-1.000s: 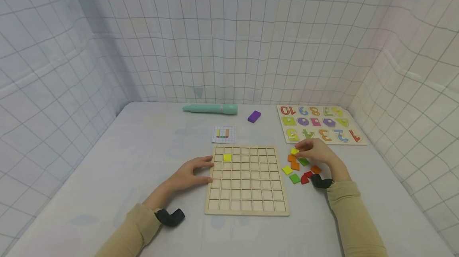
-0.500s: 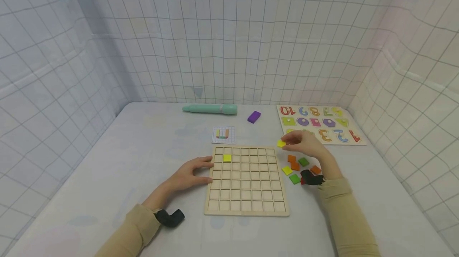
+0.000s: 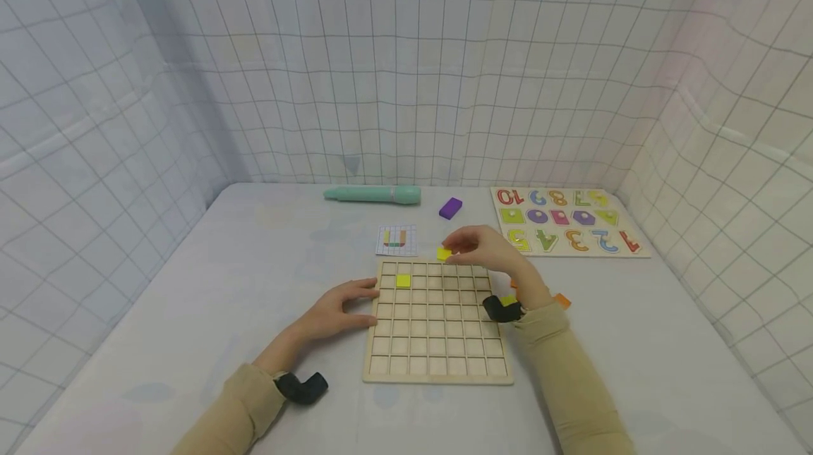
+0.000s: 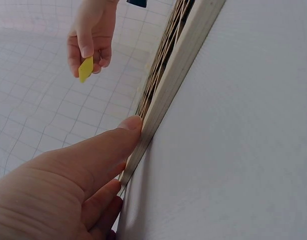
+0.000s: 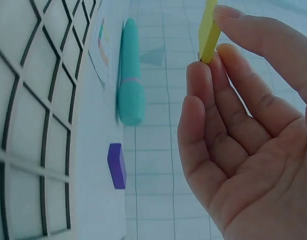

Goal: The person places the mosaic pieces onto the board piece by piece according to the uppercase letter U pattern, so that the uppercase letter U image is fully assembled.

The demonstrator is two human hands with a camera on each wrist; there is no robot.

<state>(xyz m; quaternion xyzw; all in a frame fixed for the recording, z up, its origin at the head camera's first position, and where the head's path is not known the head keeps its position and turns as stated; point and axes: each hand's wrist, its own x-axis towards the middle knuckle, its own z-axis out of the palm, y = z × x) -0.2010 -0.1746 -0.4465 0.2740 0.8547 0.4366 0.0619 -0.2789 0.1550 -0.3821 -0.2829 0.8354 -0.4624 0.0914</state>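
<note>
My right hand [image 3: 488, 252] pinches a yellow square tile [image 5: 209, 32] between thumb and fingertips, held up over the far edge of the wooden grid board [image 3: 438, 379]. In the left wrist view the same hand [image 4: 93, 40] hangs beyond the board with the tile pointing down from its fingers. My left hand [image 3: 333, 308] rests its fingertips and thumb against the board's left edge, fingers extended. Another yellow tile [image 3: 403, 281] lies in a cell of the top row, second column. Behind the board lies a small pattern card [image 3: 396, 240] with a coloured U shape.
Loose tiles lie right of the board, mostly hidden under the right forearm; an orange tile [image 3: 562, 300] shows. Toward the back are a teal marker-shaped object [image 3: 371, 194], a purple block [image 3: 450, 209] and a number puzzle board [image 3: 571, 223]. Grid-patterned curtains [image 3: 406, 74] surround the table.
My right hand has carried the yellow tile leftward from the loose tiles to the board's far edge. The left hand has stayed at the board's left edge.
</note>
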